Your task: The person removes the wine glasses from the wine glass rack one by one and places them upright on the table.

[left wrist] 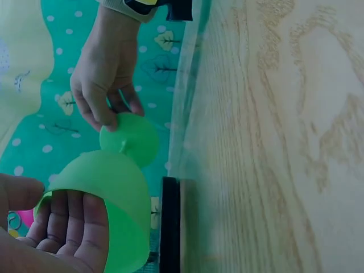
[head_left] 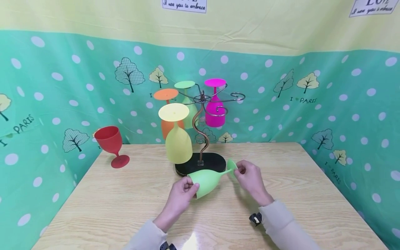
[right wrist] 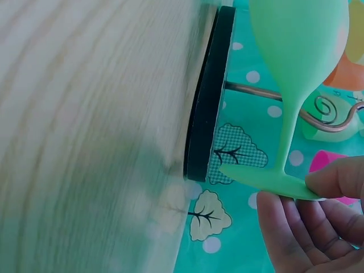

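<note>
A light green wine goblet [head_left: 206, 182] lies sideways in the air above the wooden table, its mouth toward the left and its foot to the right. My left hand [head_left: 178, 198] grips the bowl at the rim, with several fingers inside it and the thumb outside, as the left wrist view shows. At the other end my right hand [head_left: 251, 180] pinches the edge of the round foot [right wrist: 273, 183] between thumb and fingers. Just behind the goblet stands a metal goblet rack with a wavy copper stem [head_left: 207, 139] and a black base [head_left: 217, 160].
Upside down on the rack hang a yellow goblet [head_left: 178, 146], an orange goblet [head_left: 166, 94], another green goblet [head_left: 191, 113] and a magenta goblet [head_left: 215, 118]. A curled rack arm [head_left: 238, 96] at the right bears nothing. A red goblet [head_left: 109, 140] stands upright at the table's left back.
</note>
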Demonstrator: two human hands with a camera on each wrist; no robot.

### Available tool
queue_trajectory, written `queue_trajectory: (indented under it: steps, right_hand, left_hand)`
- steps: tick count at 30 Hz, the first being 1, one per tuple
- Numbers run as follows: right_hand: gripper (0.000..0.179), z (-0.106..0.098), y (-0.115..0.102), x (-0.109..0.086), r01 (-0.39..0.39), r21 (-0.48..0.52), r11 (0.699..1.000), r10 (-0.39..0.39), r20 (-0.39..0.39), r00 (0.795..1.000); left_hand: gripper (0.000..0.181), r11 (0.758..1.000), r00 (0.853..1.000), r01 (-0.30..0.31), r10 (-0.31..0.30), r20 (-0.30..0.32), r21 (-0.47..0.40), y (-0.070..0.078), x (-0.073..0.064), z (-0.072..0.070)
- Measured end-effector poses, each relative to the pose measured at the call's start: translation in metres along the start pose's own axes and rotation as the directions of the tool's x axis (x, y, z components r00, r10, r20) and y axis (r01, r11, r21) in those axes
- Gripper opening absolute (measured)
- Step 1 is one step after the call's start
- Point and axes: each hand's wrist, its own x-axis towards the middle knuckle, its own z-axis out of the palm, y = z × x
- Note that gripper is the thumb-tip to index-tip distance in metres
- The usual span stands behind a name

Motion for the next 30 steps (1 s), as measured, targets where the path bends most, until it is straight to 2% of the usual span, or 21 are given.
queue_trajectory:
  steps: [2, 6, 8, 13, 19, 30]
  right_hand:
    - [0.011, 0.002, 0.000, -0.001, -0.027, 0.011, 1.000, 0.026, 0.018, 0.999]
    - [0.013, 0.004, -0.003, -0.002, -0.070, 0.035, 0.997, 0.068, 0.052, 0.996]
    - [0.013, 0.005, -0.005, -0.002, -0.079, 0.044, 0.996, 0.076, 0.066, 0.995]
    - [0.011, 0.007, -0.007, -0.001, -0.095, 0.102, 0.990, 0.084, 0.107, 0.991]
    - [0.008, 0.008, -0.002, 0.009, -0.130, 0.150, 0.980, 0.110, 0.137, 0.984]
    - [0.011, 0.019, 0.012, 0.026, -0.239, 0.146, 0.960, 0.215, 0.163, 0.963]
  left_hand:
    - [0.014, 1.000, 1.000, 0.004, -0.004, -0.001, 0.026, 0.004, -0.001, -0.002]
    - [0.011, 0.997, 1.000, -0.004, 0.004, -0.004, 0.071, 0.027, -0.011, -0.006]
    - [0.012, 0.996, 1.000, -0.014, 0.015, -0.008, 0.088, 0.030, -0.013, -0.009]
    - [0.013, 0.992, 0.999, -0.042, 0.045, -0.016, 0.122, 0.012, -0.006, -0.019]
    - [0.013, 0.985, 0.997, -0.064, 0.068, -0.022, 0.158, 0.015, -0.009, -0.032]
    - [0.011, 0.969, 1.000, -0.024, 0.028, -0.013, 0.244, 0.022, -0.015, -0.055]
